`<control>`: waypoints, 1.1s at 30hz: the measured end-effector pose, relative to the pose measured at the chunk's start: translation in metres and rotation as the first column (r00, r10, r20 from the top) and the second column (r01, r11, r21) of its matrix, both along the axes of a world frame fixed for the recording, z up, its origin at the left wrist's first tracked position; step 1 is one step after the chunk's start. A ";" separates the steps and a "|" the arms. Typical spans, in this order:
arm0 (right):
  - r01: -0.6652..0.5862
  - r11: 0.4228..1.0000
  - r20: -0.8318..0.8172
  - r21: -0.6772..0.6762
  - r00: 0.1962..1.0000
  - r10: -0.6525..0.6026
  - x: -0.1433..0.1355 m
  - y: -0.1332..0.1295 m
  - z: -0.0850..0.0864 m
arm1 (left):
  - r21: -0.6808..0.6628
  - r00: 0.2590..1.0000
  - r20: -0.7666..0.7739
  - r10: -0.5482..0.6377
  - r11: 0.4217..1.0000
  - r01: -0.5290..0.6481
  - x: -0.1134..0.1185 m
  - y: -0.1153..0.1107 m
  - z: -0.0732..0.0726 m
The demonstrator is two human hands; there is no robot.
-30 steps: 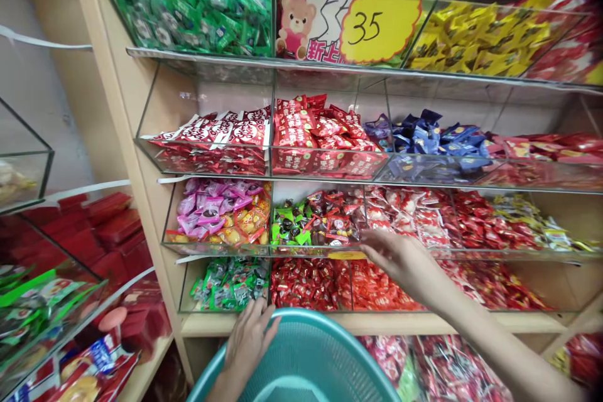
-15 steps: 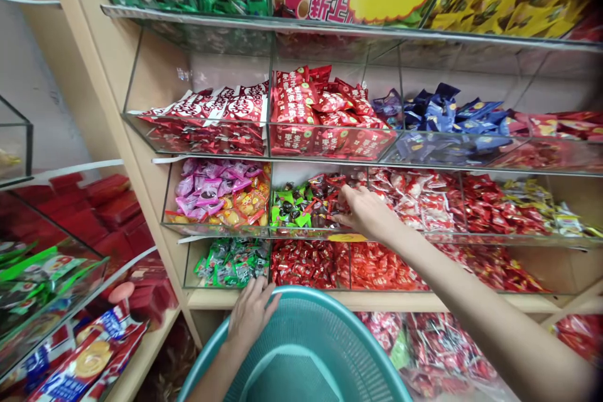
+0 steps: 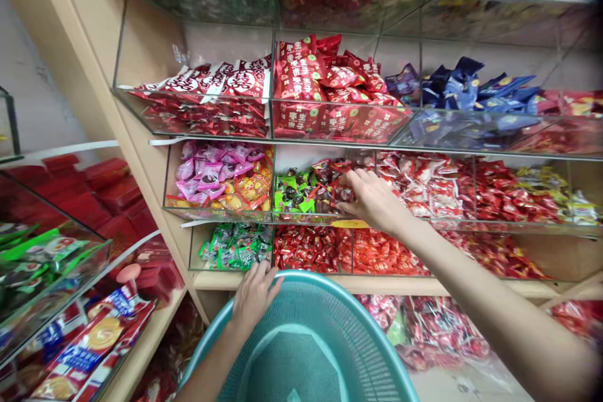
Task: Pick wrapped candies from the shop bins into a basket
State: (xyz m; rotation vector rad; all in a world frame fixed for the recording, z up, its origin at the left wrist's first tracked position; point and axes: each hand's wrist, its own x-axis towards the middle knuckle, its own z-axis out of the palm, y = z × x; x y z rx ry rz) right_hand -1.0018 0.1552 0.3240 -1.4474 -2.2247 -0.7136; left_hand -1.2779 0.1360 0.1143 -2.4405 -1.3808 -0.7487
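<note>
At the near left rim of a teal plastic basket (image 3: 372,333), my left hand (image 3: 254,295) grips the edge, its thumb on the inner side. My right hand (image 3: 377,201) reaches into a glass-fronted compartment on the shelf ahead. Its bent fingers and thumb close around wrapped candy in dark red and brown (image 3: 325,200). How many pieces they hold is hidden. Green-wrapped candies (image 3: 294,191) lie to the left of that hand, and red-and-white packets (image 3: 433,191) to its right. The basket's mesh bottom shows, with a small pale thing at the lower edge of view.
Glass dividers and front panels (image 3: 226,217) edge the compartments. Above are larger red packets (image 3: 299,88) and blue packets (image 3: 456,85); below, red candies (image 3: 306,248) and green-and-grey ones (image 3: 235,245). A wooden upright (image 3: 89,75) stands left, beside a side shelf with biscuit packs (image 3: 94,345).
The camera view has tilted down, so the shelves sit higher and more of the basket's inside shows. My right hand stays at the same candies; my left hand stays on the basket rim.
</note>
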 end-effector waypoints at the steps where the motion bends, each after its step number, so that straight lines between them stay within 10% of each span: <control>1: -0.012 1.000 -0.010 0.004 1.000 0.012 0.000 -0.001 0.000 | 0.002 1.000 0.001 0.002 1.000 -0.002 0.000 0.000 0.000; 19: -0.216 0.920 -0.330 0.326 0.886 0.325 -0.009 -0.060 0.004 | -0.013 1.000 0.000 0.001 1.000 -0.001 0.003 0.000 0.001; 23: -0.403 0.914 -0.536 0.038 0.764 0.359 -0.040 -0.090 -0.063 | 0.000 1.000 -0.023 0.006 1.000 -0.006 0.002 0.000 -0.002; 29: -0.493 0.703 -0.560 -0.512 0.813 0.162 -0.078 -0.097 -0.204 | 0.030 0.994 -0.070 -0.079 0.996 0.081 0.008 -0.010 -0.010; 33: -0.406 0.654 -0.460 -0.639 0.883 0.098 -0.086 -0.090 -0.241 | 0.030 0.994 -0.067 -0.085 0.996 0.087 0.014 -0.013 -0.012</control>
